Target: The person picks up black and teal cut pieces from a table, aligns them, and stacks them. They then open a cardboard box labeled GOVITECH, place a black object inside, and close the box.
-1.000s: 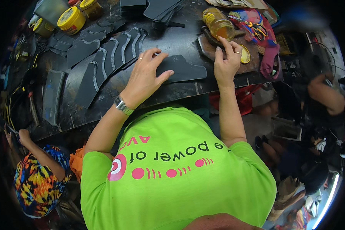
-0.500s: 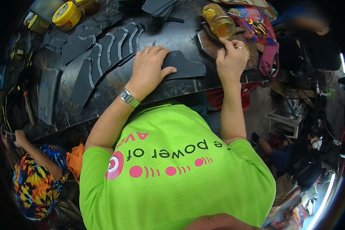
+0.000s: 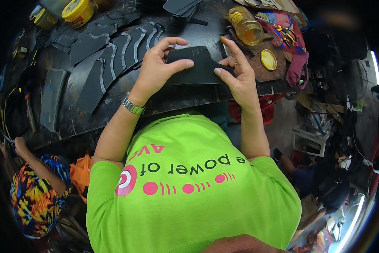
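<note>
Between my two hands I hold a flat black cut-out piece, raised above the table's near edge and tilted. My left hand grips its left end, thumb on the near face. My right hand pinches the narrower right end between thumb and fingers. The right index finger points away from the piece, and its tip has a yellowish-brown smear. Beyond that hand, a clear jar of amber stuff lies on its side, with a round yellow lid close by.
Several black pieces with pale edge strips lie overlapped at left. Yellow tubs stand at far left, and more black pieces are stacked at the back. Yellow-handled pliers rest on colourful cloth. Another person sits at lower left.
The black piece has come up off the table into both hands. My right hand has moved left from beside the jar and lid to the piece's right end.
</note>
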A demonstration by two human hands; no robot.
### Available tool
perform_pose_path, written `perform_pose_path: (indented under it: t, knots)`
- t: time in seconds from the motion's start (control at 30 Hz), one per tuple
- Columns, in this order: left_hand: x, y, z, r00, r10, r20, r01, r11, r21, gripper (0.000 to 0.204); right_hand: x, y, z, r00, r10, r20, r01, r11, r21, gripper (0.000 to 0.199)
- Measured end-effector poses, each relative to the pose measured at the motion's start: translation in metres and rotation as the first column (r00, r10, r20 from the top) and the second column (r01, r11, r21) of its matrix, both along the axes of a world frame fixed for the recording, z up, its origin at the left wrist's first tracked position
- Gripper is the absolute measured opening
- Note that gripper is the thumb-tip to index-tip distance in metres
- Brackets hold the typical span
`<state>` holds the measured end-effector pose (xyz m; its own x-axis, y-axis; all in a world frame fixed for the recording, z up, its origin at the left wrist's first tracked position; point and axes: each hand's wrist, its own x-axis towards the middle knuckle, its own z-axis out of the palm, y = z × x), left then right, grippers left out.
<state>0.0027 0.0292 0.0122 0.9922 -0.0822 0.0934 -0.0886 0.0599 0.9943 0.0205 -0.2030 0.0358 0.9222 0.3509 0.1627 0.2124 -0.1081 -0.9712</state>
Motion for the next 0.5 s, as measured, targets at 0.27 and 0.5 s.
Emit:
perform_pose_path:
  t: [0.27, 0.5]
  knots:
    - [-0.029, -0.03, -0.007, 0.958, -0.21, -0.194, 0.034, 0.759, -0.651, 0.031, -0.011, 0.038, -0.017, 0.992, -0.094, -0.079, 0.119, 0.891, 0.437, 0.083]
    - [-0.025, -0.021, -0.003, 0.963, -0.141, -0.231, -0.02, 0.814, -0.581, 0.025, -0.003, 0.031, -0.018, 1.0, -0.004, 0.009, 0.0, 0.924, 0.383, 0.047]
